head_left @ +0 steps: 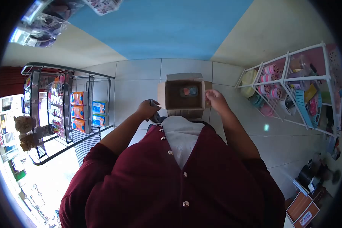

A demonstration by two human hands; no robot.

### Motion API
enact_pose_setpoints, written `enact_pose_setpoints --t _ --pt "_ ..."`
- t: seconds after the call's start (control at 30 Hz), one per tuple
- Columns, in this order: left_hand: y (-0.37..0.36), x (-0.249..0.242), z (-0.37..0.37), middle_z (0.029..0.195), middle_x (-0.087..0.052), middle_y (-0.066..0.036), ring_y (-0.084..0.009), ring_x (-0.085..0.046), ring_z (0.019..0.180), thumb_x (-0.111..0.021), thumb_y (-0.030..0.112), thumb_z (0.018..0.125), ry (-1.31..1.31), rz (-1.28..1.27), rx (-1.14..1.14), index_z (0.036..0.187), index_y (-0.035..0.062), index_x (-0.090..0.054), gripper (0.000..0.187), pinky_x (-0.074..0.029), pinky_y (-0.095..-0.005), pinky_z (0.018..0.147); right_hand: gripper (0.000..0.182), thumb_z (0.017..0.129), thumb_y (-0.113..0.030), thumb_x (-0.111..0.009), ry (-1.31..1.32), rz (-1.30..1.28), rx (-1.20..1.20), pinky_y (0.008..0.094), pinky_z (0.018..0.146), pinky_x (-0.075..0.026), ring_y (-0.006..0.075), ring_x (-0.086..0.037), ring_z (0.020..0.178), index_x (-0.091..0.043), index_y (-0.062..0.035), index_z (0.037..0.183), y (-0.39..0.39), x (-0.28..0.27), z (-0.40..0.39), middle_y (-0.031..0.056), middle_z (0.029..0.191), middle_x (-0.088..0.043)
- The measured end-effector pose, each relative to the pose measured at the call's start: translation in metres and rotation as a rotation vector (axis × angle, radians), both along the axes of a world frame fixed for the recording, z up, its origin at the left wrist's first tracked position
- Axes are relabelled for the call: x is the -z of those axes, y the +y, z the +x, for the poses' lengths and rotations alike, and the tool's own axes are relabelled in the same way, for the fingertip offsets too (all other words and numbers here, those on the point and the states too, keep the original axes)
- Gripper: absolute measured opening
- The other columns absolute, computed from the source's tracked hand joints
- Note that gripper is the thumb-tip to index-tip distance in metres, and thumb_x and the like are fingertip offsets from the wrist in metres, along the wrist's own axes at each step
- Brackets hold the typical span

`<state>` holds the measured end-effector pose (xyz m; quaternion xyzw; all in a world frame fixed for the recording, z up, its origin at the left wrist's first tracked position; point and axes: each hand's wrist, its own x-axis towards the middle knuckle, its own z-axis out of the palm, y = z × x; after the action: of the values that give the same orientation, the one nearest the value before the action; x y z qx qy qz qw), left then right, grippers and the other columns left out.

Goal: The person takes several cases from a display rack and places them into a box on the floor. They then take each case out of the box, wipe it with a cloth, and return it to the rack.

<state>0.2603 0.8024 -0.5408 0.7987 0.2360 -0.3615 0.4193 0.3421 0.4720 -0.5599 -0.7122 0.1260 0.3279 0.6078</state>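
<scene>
An open cardboard box (184,111) sits in front of me, low over the tiled floor, its flaps folded outward. Inside, toward its right side, lies a small item in clear wrapping with orange and blue-green parts (189,91). At the box's left flap is my left hand (147,109), fingers curled in beside a dark grey shape (154,102); what they hold I cannot tell. My right hand (216,101) is closed, thumb and fingers pinched at the edge of the right flap (208,91).
On the left stands a dark metal rack (89,76) with orange and blue packets. A white shelf unit (288,57) holds pink rolls and plastic baskets on the right. A blue and cream wall (159,30) rises ahead. Lower right is an orange-brown box (302,211).
</scene>
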Motion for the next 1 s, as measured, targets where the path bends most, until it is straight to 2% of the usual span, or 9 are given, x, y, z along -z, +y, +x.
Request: enact_pose_setpoints --t 0.17,0.23,0.37,0.47,0.57,0.63,0.8,0.9,1.0 --pt "-0.05 0.048 0.026 0.094 -0.066 -0.014 -0.0229 -0.067 0.074 -0.073 0.035 0.077 -0.126 -0.085 0.128 0.119 0.004 -0.058 0.055 -0.057 -0.0344 0.06 0.042 0.089 -0.016 -0.06 0.137 -0.047 -0.01 0.033 0.083 -0.049 0.0227 -0.061 0.097 -0.048 0.0009 0.126 0.032 0.094 -0.022 0.0147 0.112 -0.062" --pt "-0.068 0.101 0.032 0.108 -0.064 -0.019 -0.0303 -0.064 0.099 -0.073 0.039 0.075 -0.195 -0.073 0.121 0.121 0.0057 -0.057 0.059 -0.051 -0.0391 0.087 0.049 0.087 -0.016 -0.062 0.199 -0.058 0.044 0.035 0.087 -0.048 0.026 -0.06 0.104 -0.045 0.0013 0.13 0.047 0.124 -0.017 0.0182 0.117 -0.06" --pt "-0.086 0.151 0.054 0.109 -0.064 -0.02 -0.0326 -0.062 0.103 -0.069 0.042 0.077 -0.107 0.089 0.164 0.12 0.0036 -0.058 0.059 -0.049 -0.0414 0.088 0.068 0.084 -0.027 -0.066 -0.011 -0.434 -0.281 0.0415 0.105 -0.036 0.0404 -0.041 0.128 -0.036 0.0023 0.137 0.06 0.182 0.001 0.0252 0.137 -0.043" --pt "-0.09 0.227 0.057 0.109 -0.064 -0.021 -0.0354 -0.062 0.102 -0.067 0.047 0.077 -0.109 0.244 0.617 0.118 -0.0008 -0.058 0.063 -0.049 -0.0428 0.087 0.09 0.08 -0.032 -0.07 0.007 -0.751 -0.452 0.0383 0.114 -0.023 0.0342 -0.025 0.138 -0.018 0.0014 0.145 0.072 0.217 -0.001 0.0247 0.148 -0.022" --pt "-0.101 0.257 0.059 0.113 -0.062 -0.023 -0.0355 -0.06 0.106 -0.061 0.049 0.081 -0.154 0.239 0.978 0.118 -0.0007 -0.058 0.062 -0.048 -0.0427 0.09 0.087 0.076 -0.025 -0.074 -0.189 -0.758 -0.328 0.0402 0.11 -0.03 0.0357 -0.034 0.132 -0.023 0.0015 0.141 0.072 0.242 -0.009 0.0258 0.141 -0.032" --pt "-0.11 0.234 0.063 0.119 -0.059 -0.025 -0.0358 -0.057 0.112 -0.056 0.05 0.085 0.075 0.058 0.241 0.122 0.0036 -0.058 0.059 -0.047 -0.0416 0.092 0.083 0.075 -0.023 -0.076 -0.236 -0.681 -0.237 0.039 0.108 -0.032 0.0338 -0.038 0.129 -0.029 0.0001 0.139 0.069 0.246 -0.01 0.0235 0.137 -0.038" --pt "-0.113 0.248 0.061 0.121 -0.056 -0.027 -0.0354 -0.057 0.112 -0.057 0.051 0.084 -0.018 -0.06 0.148 0.128 0.0009 -0.051 0.067 -0.046 -0.0411 0.093 0.063 0.073 -0.021 -0.077 -0.165 -0.253 -0.12 0.0358 0.101 -0.037 0.0272 -0.051 0.119 -0.051 -0.0049 0.128 0.045 0.337 -0.009 0.0156 0.123 -0.057" --pt "-0.115 0.248 0.063 0.124 -0.055 -0.025 -0.0357 -0.055 0.114 -0.054 0.052 0.085 0.043 -0.14 0.17 0.129 -0.001 -0.048 0.069 -0.044 -0.0411 0.096 0.093 0.068 -0.031 -0.081 0.015 -0.24 -0.13 0.0361 0.105 -0.035 0.0321 -0.044 0.126 -0.03 -0.0006 0.14 0.048 0.29 0.001 0.0207 0.135 -0.046" --pt "-0.114 0.291 0.05 0.129 -0.052 -0.023 -0.0352 -0.051 0.121 -0.045 0.051 0.09 0.021 0.017 0.224 0.127 0.0008 -0.05 0.063 -0.04 -0.0408 0.101 0.059 0.077 -0.034 -0.074 0.052 -0.278 -0.208 0.0365 0.1 -0.037 0.0244 -0.052 0.117 -0.056 -0.0053 0.125 0.052 0.227 0.005 0.0142 0.123 -0.059"
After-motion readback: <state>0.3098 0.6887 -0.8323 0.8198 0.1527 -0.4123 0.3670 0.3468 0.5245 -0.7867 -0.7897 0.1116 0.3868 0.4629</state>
